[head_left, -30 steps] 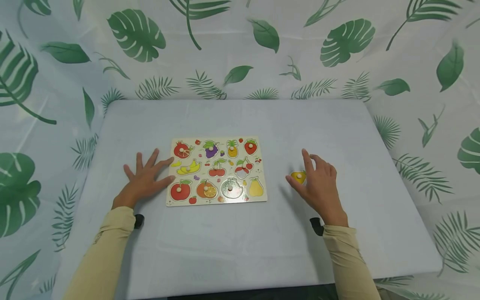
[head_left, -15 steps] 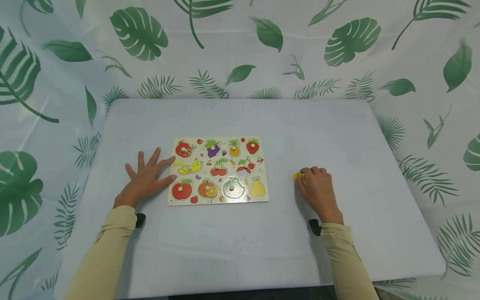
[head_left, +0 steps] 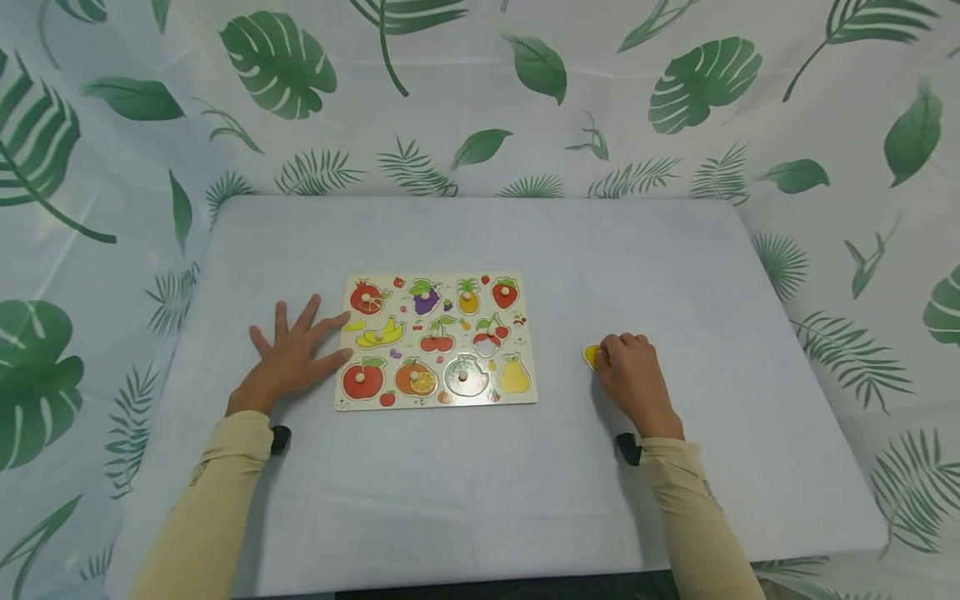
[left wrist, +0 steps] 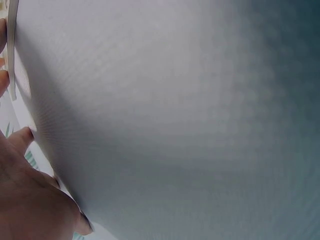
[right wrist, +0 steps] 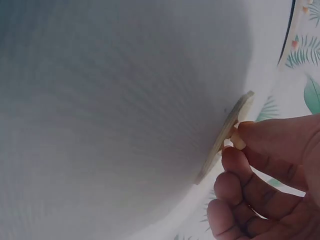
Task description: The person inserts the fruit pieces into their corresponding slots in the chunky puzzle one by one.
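Observation:
A wooden fruit puzzle board [head_left: 431, 403] lies on the white-covered table, left of centre. Spread wide, my left hand [head_left: 288, 367] rests flat beside it, thumb and index fingertips at its left edge. To the right of the board, my right hand [head_left: 636, 379] pinches a yellow puzzle piece [head_left: 590, 357] by its small knob. From the right wrist, that piece [right wrist: 217, 150] appears edge-on, close over the cloth, with thumb and index finger on the knob. Most of its face is hidden by the hand in the head view. The pear picture [head_left: 514, 375] on the board shows no knob.
Knobbed pieces such as the apple [head_left: 363, 380], orange [head_left: 416, 379] and strawberry [head_left: 505, 293] sit in the board. White cloth [head_left: 480, 492] covers the table. A leaf-patterned curtain [head_left: 420, 108] stands behind and at both sides.
My right hand has come down onto the yellow piece, its fingers closing from spread to a pinch on the knob. My left hand and the board look the same.

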Motion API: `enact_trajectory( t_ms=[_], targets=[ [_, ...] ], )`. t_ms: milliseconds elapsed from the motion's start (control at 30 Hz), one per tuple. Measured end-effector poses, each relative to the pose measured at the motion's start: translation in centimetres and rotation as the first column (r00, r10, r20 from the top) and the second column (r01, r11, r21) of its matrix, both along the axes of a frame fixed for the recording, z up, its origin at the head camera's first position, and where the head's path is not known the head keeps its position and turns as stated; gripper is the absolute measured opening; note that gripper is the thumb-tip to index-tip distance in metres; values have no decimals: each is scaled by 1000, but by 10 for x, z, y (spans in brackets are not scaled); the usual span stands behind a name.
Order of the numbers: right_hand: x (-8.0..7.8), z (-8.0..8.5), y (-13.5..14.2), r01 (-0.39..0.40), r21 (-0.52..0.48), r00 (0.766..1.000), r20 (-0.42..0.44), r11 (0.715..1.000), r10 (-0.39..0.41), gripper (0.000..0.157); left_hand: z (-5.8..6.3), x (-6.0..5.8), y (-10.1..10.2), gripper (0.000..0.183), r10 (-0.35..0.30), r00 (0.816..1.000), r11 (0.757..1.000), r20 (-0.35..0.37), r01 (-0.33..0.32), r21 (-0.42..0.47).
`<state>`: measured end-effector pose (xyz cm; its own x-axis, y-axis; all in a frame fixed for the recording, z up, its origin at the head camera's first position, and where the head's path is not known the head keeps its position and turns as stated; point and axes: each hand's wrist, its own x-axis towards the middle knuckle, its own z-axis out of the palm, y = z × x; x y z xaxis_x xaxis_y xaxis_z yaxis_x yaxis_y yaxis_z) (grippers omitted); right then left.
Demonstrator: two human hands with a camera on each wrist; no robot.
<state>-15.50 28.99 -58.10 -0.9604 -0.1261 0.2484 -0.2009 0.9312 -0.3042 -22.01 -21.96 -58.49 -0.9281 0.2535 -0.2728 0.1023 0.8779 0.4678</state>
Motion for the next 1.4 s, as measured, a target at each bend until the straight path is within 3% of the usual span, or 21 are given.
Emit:
enact_trajectory(
  t_ms=[233,433,700,1100,1400],
  targets=[
    [0,3,-5,-27,-7,1000,17,1000,27,4,-4,0,-1,78,1,1000,1000,7,-1,0],
    [-1,13,-24,-146,-9,989,9,989,146,7,-4,0,-2,78,5,1000,1000,4,-5,-5],
    [-1,19,-56,-285,55,958,-11,957,286,16,-4,0,-2,77,-1,1000,1000,-5,1,-10],
    [1,13,-89,-392,73,919,-1,917,393,15,-3,-1,-3,77,2,1000,1000,-4,-2,-3],
    [0,6,-100,-433,78,900,-16,898,436,17,-3,-2,-3,77,5,1000,1000,-6,-5,-1]
  ],
)
